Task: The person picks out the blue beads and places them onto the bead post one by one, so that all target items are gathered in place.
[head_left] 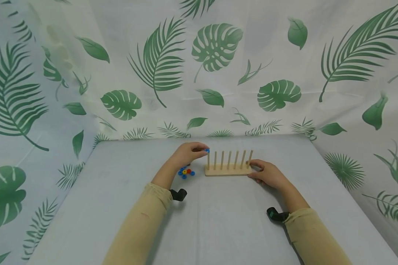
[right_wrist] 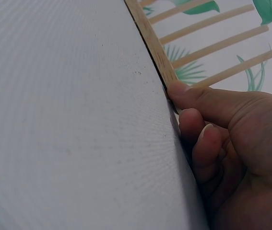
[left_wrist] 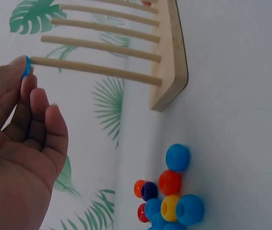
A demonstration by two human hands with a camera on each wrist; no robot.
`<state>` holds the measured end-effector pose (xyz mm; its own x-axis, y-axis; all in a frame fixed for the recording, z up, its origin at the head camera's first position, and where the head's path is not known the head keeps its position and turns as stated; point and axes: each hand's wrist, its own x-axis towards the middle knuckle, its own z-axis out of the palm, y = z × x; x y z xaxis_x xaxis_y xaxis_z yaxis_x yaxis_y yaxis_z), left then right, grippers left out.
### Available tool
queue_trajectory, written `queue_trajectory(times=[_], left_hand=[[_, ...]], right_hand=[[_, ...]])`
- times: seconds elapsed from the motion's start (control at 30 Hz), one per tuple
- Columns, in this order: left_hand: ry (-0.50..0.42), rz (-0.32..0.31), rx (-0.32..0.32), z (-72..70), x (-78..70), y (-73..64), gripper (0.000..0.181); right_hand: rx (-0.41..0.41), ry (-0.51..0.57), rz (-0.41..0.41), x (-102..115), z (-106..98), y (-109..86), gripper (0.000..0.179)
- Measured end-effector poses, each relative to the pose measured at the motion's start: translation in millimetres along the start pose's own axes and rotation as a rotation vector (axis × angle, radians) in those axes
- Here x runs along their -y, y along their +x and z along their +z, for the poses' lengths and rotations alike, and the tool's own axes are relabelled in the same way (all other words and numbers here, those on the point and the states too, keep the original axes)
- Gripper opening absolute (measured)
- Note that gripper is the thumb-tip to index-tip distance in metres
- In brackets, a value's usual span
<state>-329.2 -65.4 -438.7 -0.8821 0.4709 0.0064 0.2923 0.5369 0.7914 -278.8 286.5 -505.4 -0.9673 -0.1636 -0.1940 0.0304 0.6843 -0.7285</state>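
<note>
A wooden peg rack (head_left: 228,170) stands on the table, with a row of several upright pegs on its base. My left hand (head_left: 187,153) pinches a blue bead (left_wrist: 28,67) between thumb and forefinger at the top of the leftmost peg (left_wrist: 95,70). Whether the peg's tip is inside the bead's hole, I cannot tell. At the opposite end, my right hand (head_left: 268,174) holds the base's right edge, its thumb (right_wrist: 186,95) on the front side. Below my left wrist lies a loose group of beads in blue, red, yellow, orange and dark blue, among them a yellow bead (left_wrist: 170,208).
A pale cloth covers the table (head_left: 225,221). Behind it and along both sides hangs a white curtain (head_left: 232,81) printed with green leaves. Each wrist carries a black camera mount, such as the left mount (head_left: 179,194).
</note>
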Motion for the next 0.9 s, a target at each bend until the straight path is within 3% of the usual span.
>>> queue_trajectory(times=[0.27, 0.53, 0.9], left_hand=[[-0.012, 0.001, 0.057, -4.1, -0.7, 1.3, 0.029], [-0.009, 0.029, 0.052, -0.2, -1.8, 4.0, 0.029], [-0.046, 0.005, 0.076, 6.5, 12.8, 6.8, 0.026]], right_hand=[[-0.004, 0.002, 0.006, -1.0, -0.1, 0.7, 0.060], [-0.009, -0.005, 0.011, -1.2, -0.5, 0.7, 0.060], [-0.009, 0.001, 0.011, 0.3, 0.6, 0.1, 0.059]])
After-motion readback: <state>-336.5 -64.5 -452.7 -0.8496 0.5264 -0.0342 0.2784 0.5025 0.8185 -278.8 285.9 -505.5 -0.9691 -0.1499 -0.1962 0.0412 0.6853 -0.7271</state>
